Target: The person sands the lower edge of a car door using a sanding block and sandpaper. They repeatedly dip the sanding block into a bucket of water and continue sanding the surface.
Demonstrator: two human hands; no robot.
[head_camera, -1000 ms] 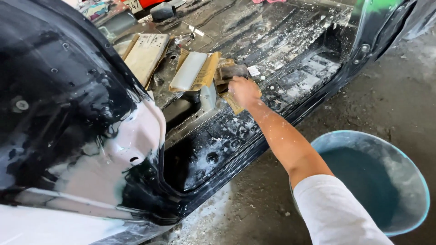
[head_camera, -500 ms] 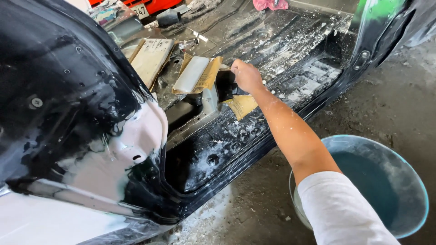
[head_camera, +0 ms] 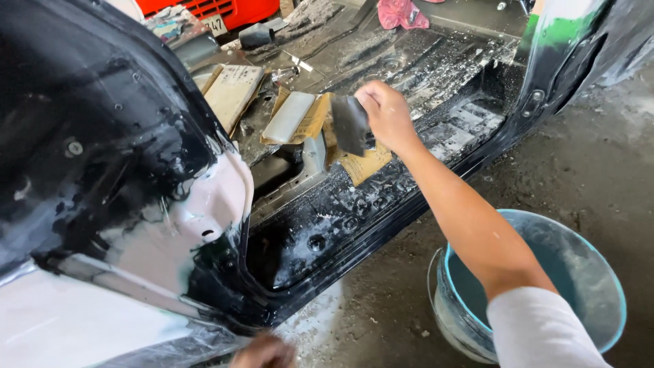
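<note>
— Right hand [head_camera: 387, 112]: status?

— Raised over the stripped black car floor [head_camera: 409, 75], fingers pinched shut on a dark grey flexible sheet, sandpaper by the look of it [head_camera: 351, 125]. The sheet hangs down from the fingertips, clear of the floor, just above a torn piece of brown cardboard [head_camera: 364, 163].

— Left hand [head_camera: 264, 352]?

— Only a blurred edge shows at the bottom of the view, beside the black car body panel with white filler patches [head_camera: 177, 225]. Whether those fingers are apart or together, I cannot tell.

— Surroundings?

— A pale grey rectangular block [head_camera: 287, 117] lies on cardboard just left of the sheet. A round light-blue plastic bucket [head_camera: 599, 272] stands on the concrete ground [head_camera: 599, 157] under the right forearm. A pink rag [head_camera: 402, 13] lies at the far side.
</note>
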